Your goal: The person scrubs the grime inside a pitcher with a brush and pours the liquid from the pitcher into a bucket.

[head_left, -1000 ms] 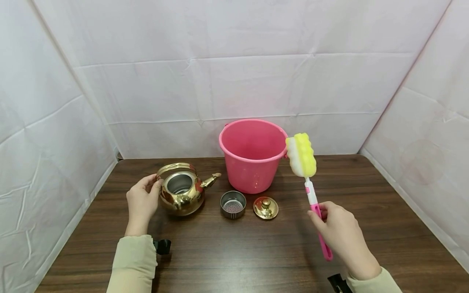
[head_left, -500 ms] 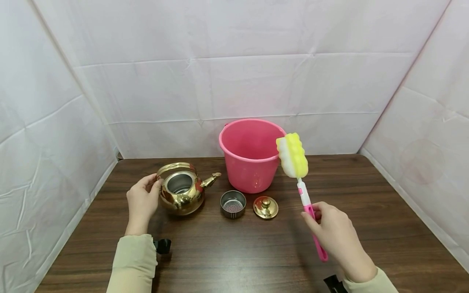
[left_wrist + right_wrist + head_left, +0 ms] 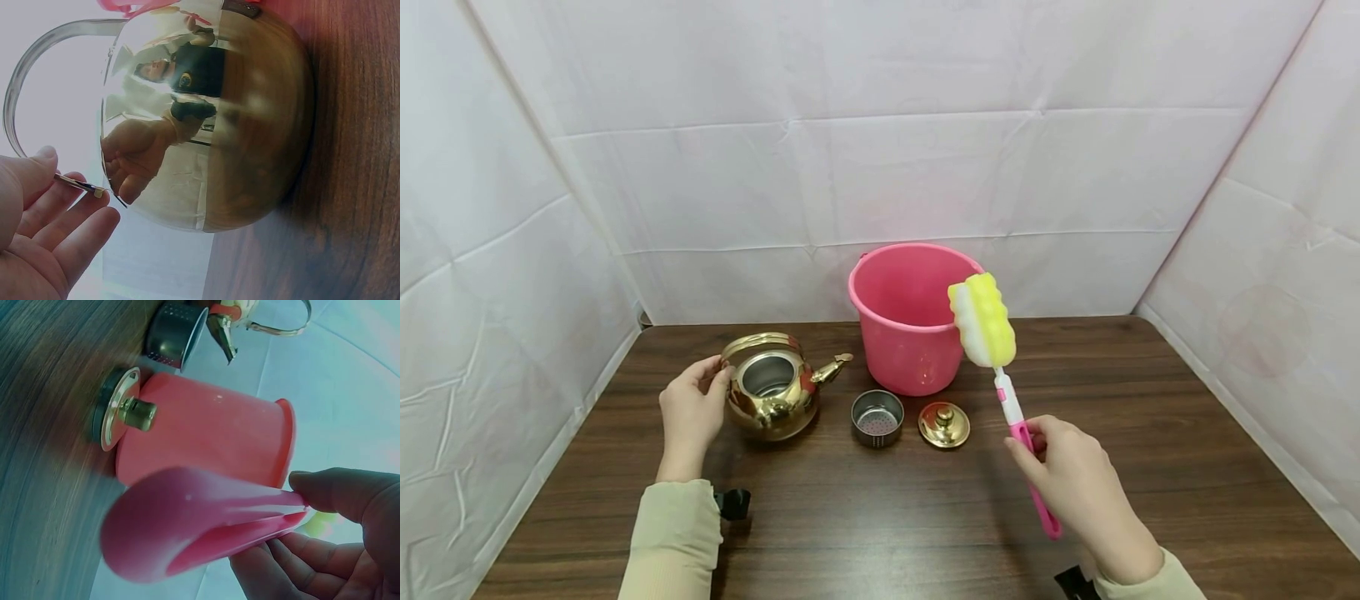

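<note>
A shiny gold teapot (image 3: 773,408) stands lidless on the left of the table, its spout pointing right. My left hand (image 3: 694,417) pinches the lower end of its arched handle (image 3: 25,69) between thumb and fingers. On the right, my right hand (image 3: 1071,475) grips the pink handle of a sponge brush (image 3: 983,321) and holds it raised above the table. The brush's yellow and white head overlaps the right rim of the bucket in the head view. Close up in the right wrist view, the pink handle end (image 3: 169,519) fills the foreground, with thumb and fingertips pinching it farther along.
Behind the other things is a pink bucket (image 3: 910,358) near the table's back edge. A perforated metal strainer (image 3: 877,419) and the gold teapot lid (image 3: 943,426) sit side by side before it. White cloth (image 3: 820,167) hangs behind and on both sides of the wooden table (image 3: 850,525).
My right hand has moved left with the sponge brush, and its head now covers part of the bucket's right side. The left hand and the teapot have stayed put.
</note>
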A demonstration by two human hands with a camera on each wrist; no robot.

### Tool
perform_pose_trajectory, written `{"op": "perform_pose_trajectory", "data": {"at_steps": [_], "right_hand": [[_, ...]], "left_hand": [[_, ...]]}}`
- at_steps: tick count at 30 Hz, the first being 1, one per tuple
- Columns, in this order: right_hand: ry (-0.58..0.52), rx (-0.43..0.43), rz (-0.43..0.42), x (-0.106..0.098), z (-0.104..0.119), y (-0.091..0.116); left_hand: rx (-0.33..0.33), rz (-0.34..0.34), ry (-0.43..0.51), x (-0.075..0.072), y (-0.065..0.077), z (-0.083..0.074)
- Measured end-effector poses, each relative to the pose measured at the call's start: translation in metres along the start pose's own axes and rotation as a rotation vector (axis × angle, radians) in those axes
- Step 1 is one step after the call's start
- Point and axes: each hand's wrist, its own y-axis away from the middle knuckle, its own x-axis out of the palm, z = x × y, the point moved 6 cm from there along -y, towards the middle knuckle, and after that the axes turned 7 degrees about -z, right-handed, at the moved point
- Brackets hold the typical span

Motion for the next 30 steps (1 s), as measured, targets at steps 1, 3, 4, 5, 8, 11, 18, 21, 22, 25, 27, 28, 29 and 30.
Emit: {"op": "perform_pose_trajectory", "data": {"at_steps": [1,3,4,5,8,11,18,21,22,25,27,28,29,30], "right_hand": [[-0.001,0.001,0.002,0.0,0.001,0.0],[-0.003,0.005,0.005,0.001,0.002,0.0],[-0.003,0.007,0.006,0.001,0.002,0.001],[-0.004,0.006,0.008,0.001,0.003,0.001],[-0.007,0.001,0.009,0.002,0.005,0.002],[-0.01,-0.012,0.013,0.003,0.009,0.002],[-0.015,-0.028,0.025,0.005,0.017,0.003],[-0.01,-0.038,0.019,0.007,0.021,0.002],[-0.01,-0.04,0.017,0.008,0.022,0.002],[-0.008,-0.047,0.017,0.011,0.025,0.002],[-0.011,-0.048,0.021,0.012,0.027,0.002],[-0.011,-0.05,0.024,0.013,0.028,0.002],[-0.011,-0.054,0.027,0.014,0.029,0.002],[-0.014,-0.057,0.029,0.014,0.03,0.002]], "left_hand": [[0.0,0.0,-0.002,0.0,0.0,0.0],[0.001,-0.001,-0.005,0.0,0.0,0.001],[0.002,-0.002,-0.005,0.0,0.0,0.0],[0.004,-0.004,-0.004,0.0,0.0,0.0],[0.009,-0.004,0.003,0.0,0.0,-0.001],[0.016,-0.006,0.007,0.0,0.0,-0.001],[0.013,-0.004,0.009,0.0,0.0,-0.001],[0.005,-0.002,0.017,0.0,0.0,-0.001],[0.004,-0.001,0.021,0.0,0.0,-0.001],[0.003,0.001,0.031,0.0,0.0,0.0],[0.006,0.001,0.027,0.0,0.0,0.0],[0.006,0.001,0.023,0.0,0.0,0.0],[0.006,0.001,0.02,0.0,0.0,0.0],[0.006,0.002,0.017,0.0,0.0,-0.001]]}}
